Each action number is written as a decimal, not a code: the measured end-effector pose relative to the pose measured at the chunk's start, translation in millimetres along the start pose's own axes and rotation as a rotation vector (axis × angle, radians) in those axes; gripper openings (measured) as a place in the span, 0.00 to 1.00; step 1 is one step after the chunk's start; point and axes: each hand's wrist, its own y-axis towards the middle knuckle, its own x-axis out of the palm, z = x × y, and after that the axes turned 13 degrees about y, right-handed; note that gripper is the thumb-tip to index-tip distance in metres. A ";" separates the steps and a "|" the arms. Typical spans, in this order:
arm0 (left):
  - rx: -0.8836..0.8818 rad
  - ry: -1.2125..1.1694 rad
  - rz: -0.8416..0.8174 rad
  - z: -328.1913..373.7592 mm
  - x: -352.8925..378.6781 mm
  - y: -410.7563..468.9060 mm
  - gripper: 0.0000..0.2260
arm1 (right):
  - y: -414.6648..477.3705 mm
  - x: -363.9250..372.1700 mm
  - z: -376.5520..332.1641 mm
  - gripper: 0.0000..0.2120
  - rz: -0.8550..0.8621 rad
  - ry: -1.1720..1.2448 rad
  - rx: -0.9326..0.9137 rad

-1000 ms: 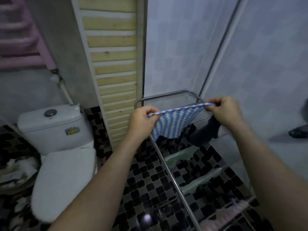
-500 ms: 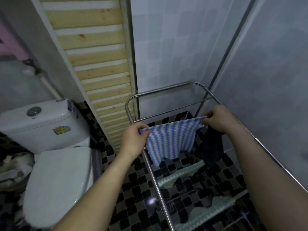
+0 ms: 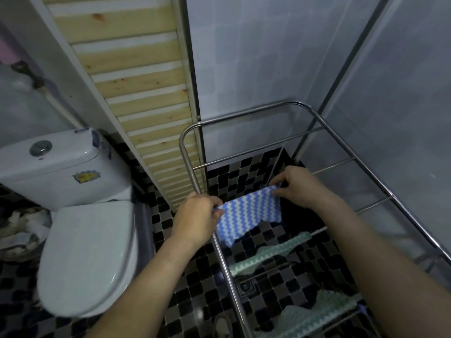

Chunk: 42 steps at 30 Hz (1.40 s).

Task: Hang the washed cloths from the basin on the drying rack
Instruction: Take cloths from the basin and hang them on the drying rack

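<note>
Against the pale tiled wall [image 3: 244, 57], over a floor [image 3: 175, 242] of small black and grey squares, stands a steel rack [image 3: 244, 115]. Its rails run across from side to side. A white toilet [image 3: 90, 252] with its lid down fills the left, and a panel of wooden slats [image 3: 136, 76] leans between it and the rack.

Two green zigzag cloths already hang on the rack: one [image 3: 273, 252] on a middle rail, the other [image 3: 324, 311] on a nearer rail. A dark cloth [image 3: 292, 215] hangs in shadow under the right wrist.

A blue cloth [image 3: 246, 215] with white zigzag stripes is stretched flat between the two hands, above the rack's farther rails, with its lower edge hanging free. Whether its top edge already lies on a rail cannot be told.

The left hand [image 3: 197, 218] is curled tight on the cloth's upper left corner, right beside the rack's left side rail. The right hand [image 3: 300, 186] pinches the upper right corner between thumb and curled fingers, a little farther from the camera than the left. The cloth's top edge therefore slants up to the right.

A yellow and blue sticker [image 3: 86, 176] sits on the front of the cistern, its print too small to read. A round flush button [image 3: 40, 148] is on the cistern lid.
</note>
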 end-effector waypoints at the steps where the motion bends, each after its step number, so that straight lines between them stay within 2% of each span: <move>1: -0.006 0.000 0.007 -0.3 0.7 -0.7 0.08 | 0.5 0.3 -0.2 0.11 0.012 -0.016 -0.028; 10: -0.006 0.003 0.072 4.0 -1.3 -5.6 0.04 | -0.5 -2.9 1.9 0.11 0.017 -0.008 -0.132; 15: -0.009 0.018 0.024 5.1 -4.4 -5.0 0.05 | -11.4 -10.9 1.5 0.16 0.027 0.109 -0.039; 19: -0.016 -0.010 0.017 8.3 -10.4 -9.5 0.09 | -28.9 -39.1 -2.7 0.20 0.063 0.081 0.053; 21: 0.002 -0.123 0.047 16.1 -18.7 -11.6 0.10 | -44.7 -55.2 -11.9 0.19 0.115 0.086 0.027; 24: 0.013 -0.435 0.000 35.1 -40.1 -13.6 0.10 | -73.3 -75.5 -35.3 0.17 0.188 0.180 -0.072; 26: 0.073 -0.609 -0.042 47.9 -56.5 -12.5 0.12 | -89.1 -85.3 -53.8 0.14 0.193 0.350 -0.144; 29: 0.204 -0.746 -0.120 62.5 -83.3 -15.9 0.17 | -112.9 -94.9 -84.9 0.13 0.090 0.648 -0.254; 33: 0.220 -0.909 -0.103 62.3 -115.8 -25.3 0.01 | -120.9 -97.6 -108.0 0.15 0.023 0.878 -0.360; 35: 0.214 -1.017 -0.039 52.2 -129.5 -36.4 0.05 | -123.7 -94.5 -116.2 0.16 0.011 0.874 -0.373; 38: 0.183 -1.155 0.016 33.3 -152.1 -51.7 0.05 | -128.6 -91.7 -127.8 0.14 -0.005 0.706 -0.326; 42: 0.210 -1.098 0.078 -3.5 -175.1 -72.5 0.07 | -134.5 -80.5 -146.5 0.04 0.026 0.408 -0.249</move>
